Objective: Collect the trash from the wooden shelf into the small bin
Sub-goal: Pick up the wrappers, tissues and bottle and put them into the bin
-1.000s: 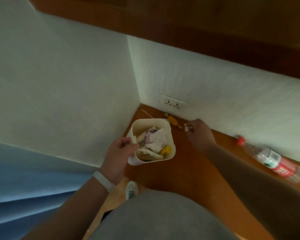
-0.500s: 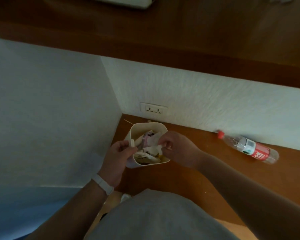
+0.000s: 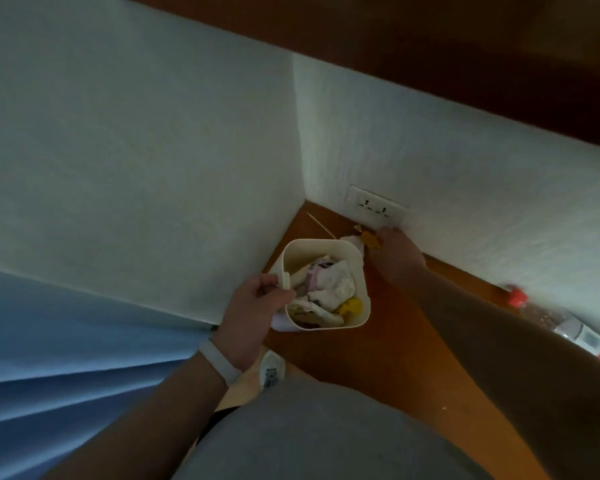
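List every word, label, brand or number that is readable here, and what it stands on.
No text can be read.
Bottle label: red and white, too blurred to read.
Wall socket: only slots, no lettering shows.
Shoe: dark marks, too small to read.

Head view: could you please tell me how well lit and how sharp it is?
Head view: dim overall, no glare; the plastic bottle at its right edge is smeared by blur, the small bin reads fairly clearly; in the head view the wood above the wall lies in deep shadow.
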`<state>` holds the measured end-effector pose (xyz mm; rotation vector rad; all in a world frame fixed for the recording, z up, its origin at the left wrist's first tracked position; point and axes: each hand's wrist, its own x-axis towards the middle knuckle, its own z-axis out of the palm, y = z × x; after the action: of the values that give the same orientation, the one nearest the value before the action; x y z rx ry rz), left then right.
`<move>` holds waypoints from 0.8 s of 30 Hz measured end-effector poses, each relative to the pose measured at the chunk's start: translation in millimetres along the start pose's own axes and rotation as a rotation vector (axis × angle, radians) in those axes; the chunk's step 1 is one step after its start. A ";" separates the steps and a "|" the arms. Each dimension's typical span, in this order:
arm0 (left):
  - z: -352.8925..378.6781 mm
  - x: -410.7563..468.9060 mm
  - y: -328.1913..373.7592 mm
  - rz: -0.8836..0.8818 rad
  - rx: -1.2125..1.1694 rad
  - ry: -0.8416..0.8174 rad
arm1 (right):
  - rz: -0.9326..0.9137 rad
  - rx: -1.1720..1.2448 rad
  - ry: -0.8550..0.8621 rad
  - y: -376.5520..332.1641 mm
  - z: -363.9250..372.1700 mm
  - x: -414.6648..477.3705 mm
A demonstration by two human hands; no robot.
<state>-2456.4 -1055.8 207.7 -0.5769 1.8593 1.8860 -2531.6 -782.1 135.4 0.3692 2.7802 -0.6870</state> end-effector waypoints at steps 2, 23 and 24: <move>-3.3 -4.6 -3.0 0.010 -0.003 0.022 | 0.043 -0.104 -0.013 -0.3 10.1 7.2; -1.7 -2.4 4.4 0.020 -0.004 -0.011 | -0.104 0.250 0.121 -19.4 -31.6 -66.0; 0.6 1.0 5.0 0.015 -0.008 -0.034 | -0.135 0.267 0.135 -21.3 -38.2 -74.6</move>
<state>-2460.1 -1055.3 211.2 -0.5316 1.8407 1.9018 -2475.2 -795.5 199.5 0.2892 2.8645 -1.1104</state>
